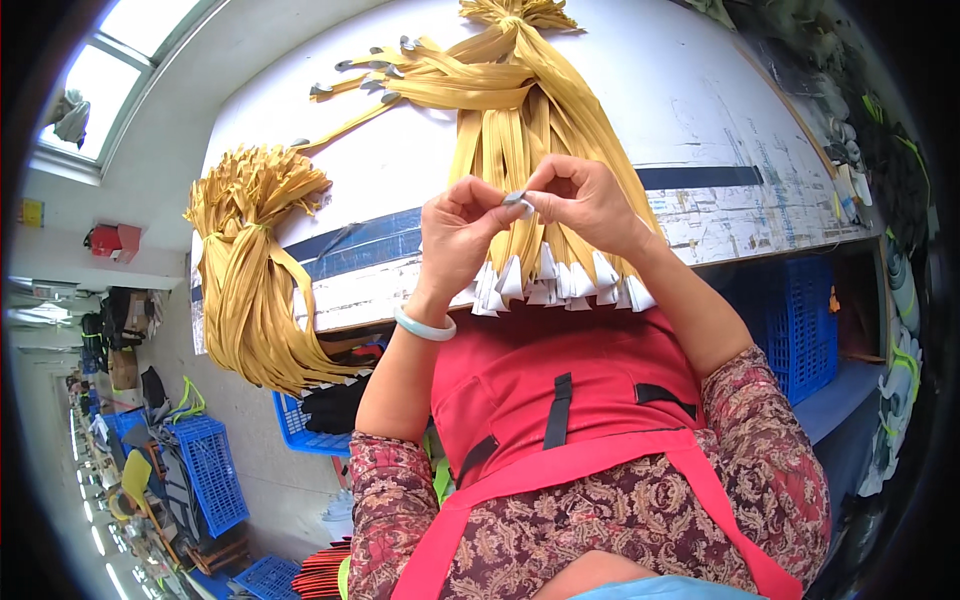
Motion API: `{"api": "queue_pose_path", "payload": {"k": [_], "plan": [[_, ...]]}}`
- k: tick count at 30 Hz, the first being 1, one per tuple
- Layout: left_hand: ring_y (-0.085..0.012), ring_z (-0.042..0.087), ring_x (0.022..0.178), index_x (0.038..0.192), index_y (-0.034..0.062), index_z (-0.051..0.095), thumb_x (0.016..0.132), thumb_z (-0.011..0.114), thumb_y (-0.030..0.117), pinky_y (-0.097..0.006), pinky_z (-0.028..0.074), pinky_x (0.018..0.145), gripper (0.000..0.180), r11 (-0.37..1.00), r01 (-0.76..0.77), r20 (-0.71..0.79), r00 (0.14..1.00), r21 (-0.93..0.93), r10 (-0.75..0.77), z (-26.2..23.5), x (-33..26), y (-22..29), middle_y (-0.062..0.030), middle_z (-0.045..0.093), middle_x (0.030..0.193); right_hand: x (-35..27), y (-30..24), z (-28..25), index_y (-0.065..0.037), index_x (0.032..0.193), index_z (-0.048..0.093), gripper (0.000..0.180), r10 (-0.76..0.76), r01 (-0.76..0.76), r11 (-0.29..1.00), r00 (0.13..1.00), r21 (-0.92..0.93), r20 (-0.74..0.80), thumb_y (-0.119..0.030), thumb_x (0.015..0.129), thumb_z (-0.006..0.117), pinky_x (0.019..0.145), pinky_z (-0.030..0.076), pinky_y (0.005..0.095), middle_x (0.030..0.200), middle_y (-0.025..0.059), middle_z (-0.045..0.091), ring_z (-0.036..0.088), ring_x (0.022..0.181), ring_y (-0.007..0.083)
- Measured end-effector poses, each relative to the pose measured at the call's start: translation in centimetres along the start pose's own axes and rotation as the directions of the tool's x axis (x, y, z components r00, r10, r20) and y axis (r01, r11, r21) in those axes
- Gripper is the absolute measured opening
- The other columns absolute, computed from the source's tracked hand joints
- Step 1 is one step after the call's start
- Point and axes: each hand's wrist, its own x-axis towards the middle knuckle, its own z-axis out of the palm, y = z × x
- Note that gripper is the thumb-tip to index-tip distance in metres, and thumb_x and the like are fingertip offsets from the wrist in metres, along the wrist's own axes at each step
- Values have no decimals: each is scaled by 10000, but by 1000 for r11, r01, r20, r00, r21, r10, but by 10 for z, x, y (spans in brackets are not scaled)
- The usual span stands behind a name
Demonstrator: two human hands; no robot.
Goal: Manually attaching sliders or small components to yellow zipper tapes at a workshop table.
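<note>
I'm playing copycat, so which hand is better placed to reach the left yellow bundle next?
Probably the left hand: it's nearer that yellow bundle, with the right hand farther away. Both pinch a small grey piece.

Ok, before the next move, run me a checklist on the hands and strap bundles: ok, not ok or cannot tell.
1. Left hand pinching the small grey piece: ok.
2. Right hand pinching at the same piece: ok.
3. Grey piece joined to a yellow strap: cannot tell, the grip hides it.
4. Central strap bundle gathered at its far end: ok.
5. Left strap bundle wholly on the table: not ok, its lower ends hang past the near edge.
</note>
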Motion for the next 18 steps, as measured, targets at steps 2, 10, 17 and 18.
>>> {"api": "queue_pose_path", "payload": {"k": [2, 10, 17, 18], "plan": [[-85, 619, 685, 829, 20, 621, 841, 722, -11, -221, 516, 611, 106, 988, 5, -139, 990, 156, 17, 12, -2, 3, -30, 654, 762, -3, 5, 9, 11, 907, 628, 88, -115, 63, 964, 975, -260, -192, -40, 894, 698, 663, 521, 232, 848, 35, 647, 631, 723, 91], [-158, 631, 966, 1253, 24, 507, 864, 654, -60, -300, 623, 733, 424, 997, 25, -8, 1000, 66, -24, 0, -6, -12, -92, 526, 1251, -9, 30, 14, -11, 881, 658, 52, -437, 274, 816, 869, -510, -233, -30, 857, 699, 635, 510, 260, 794, 67, 607, 630, 694, 151], [-154, 680, 866, 1068, -15, 690, 905, 620, -51, -263, 579, 721, 181, 916, -113, 175, 983, 385, 48, -18, -11, -8, -92, 639, 1113, -21, 31, 17, -3, 984, 651, 69, -123, 118, 992, 980, -41, -156, -57, 948, 630, 706, 523, 244, 840, 17, 641, 630, 787, 100], [-149, 680, 862, 1054, -16, 688, 892, 636, -48, -260, 567, 716, 174, 899, -154, 152, 983, 409, 99, -10, -12, -2, -83, 657, 1029, -23, 32, 18, 1, 1002, 644, 88, -65, 70, 997, 982, 23, -180, -72, 961, 619, 707, 525, 241, 842, 22, 647, 631, 793, 98]]}}
